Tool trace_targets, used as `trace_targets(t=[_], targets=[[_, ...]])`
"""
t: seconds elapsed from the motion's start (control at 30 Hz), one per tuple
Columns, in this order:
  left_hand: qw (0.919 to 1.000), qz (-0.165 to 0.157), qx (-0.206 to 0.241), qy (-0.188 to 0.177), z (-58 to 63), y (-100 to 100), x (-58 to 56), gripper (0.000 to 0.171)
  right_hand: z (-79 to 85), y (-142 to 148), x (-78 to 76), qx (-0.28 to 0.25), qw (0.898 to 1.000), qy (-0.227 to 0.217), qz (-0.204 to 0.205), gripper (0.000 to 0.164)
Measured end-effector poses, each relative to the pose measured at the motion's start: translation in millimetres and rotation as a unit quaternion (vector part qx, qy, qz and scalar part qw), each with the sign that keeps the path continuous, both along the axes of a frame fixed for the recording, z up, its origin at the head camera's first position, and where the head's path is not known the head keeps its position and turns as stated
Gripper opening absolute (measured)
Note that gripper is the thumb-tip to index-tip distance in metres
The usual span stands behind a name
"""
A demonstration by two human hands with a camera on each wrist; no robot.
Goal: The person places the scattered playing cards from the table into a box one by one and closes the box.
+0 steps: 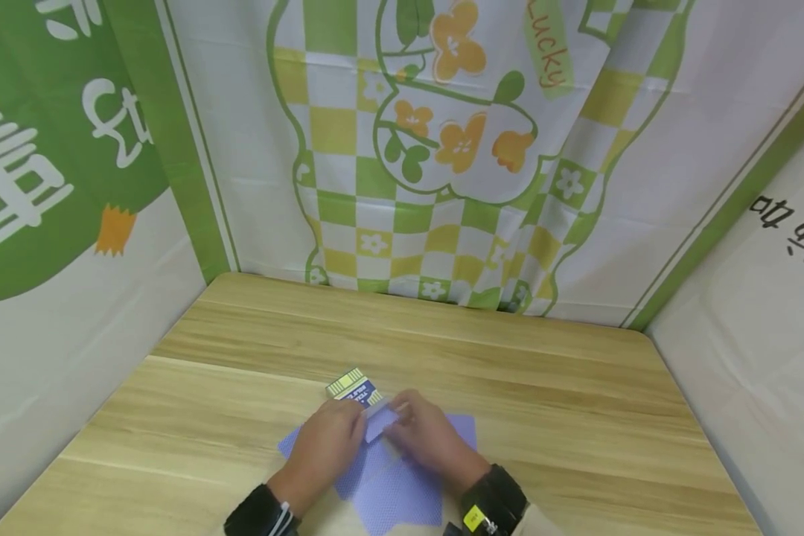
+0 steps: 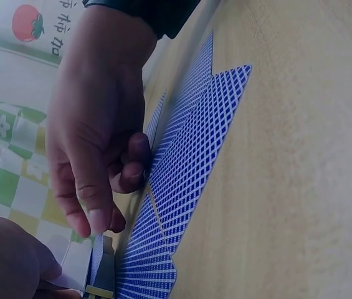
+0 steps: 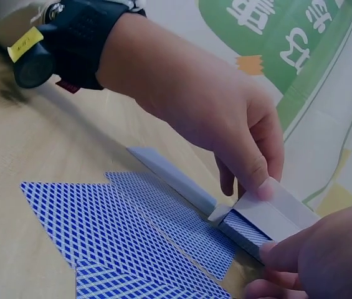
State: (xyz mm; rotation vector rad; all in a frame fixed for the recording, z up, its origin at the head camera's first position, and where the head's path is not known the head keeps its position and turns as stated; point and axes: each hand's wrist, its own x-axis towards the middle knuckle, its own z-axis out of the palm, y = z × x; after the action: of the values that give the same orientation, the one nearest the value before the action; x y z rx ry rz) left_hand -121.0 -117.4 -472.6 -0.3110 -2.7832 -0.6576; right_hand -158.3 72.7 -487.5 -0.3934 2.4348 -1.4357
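Observation:
A small printed playing-card box (image 1: 353,385), yellow and blue, lies on the table beyond my hands. My left hand (image 1: 327,441) holds its near end, thumb and fingers at the side. From above, my right hand (image 1: 430,438) pinches the box's pale flap (image 3: 281,207) between thumb and fingers. In the right wrist view a blue-patterned card edge (image 3: 247,225) shows inside the box mouth. Under and in front of both hands, several blue-and-white lattice-patterned cards (image 1: 391,487) lie spread and overlapping. The left hand's fingertips are partly hidden in the head view.
The wooden table (image 1: 563,402) extends around the cards to both sides and to the back. A patterned cloth (image 1: 435,246) hangs behind its far edge, with printed cloth walls left and right. Both wrists wear dark bands (image 1: 492,500).

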Motion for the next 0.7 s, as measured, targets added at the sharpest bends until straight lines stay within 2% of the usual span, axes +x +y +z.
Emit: trace_targets(t=[0.13,0.33,0.47,0.7], targets=[[1.0000,-0.002,-0.002,-0.004,0.3,-1,-0.4,0.011,-0.5,-5,-3.2,-0.005,1.000,0.021,0.001,0.033],[1.0000,-0.005,-0.002,-0.007,-0.9,-2,-1.6,0.013,-3.5,-12,-7.3,-0.002,1.000,0.023,-0.009,0.026],[0.9999,-0.005,-0.002,-0.012,-1.1,-2,-1.3,0.013,-5.0,-16,-9.2,0.016,0.999,0.037,-0.017,0.024],[0.9998,-0.017,-0.002,-0.010,0.3,-3,-0.2,0.011,-6.4,-19,-11.5,0.069,0.993,0.089,-0.032,0.030]])
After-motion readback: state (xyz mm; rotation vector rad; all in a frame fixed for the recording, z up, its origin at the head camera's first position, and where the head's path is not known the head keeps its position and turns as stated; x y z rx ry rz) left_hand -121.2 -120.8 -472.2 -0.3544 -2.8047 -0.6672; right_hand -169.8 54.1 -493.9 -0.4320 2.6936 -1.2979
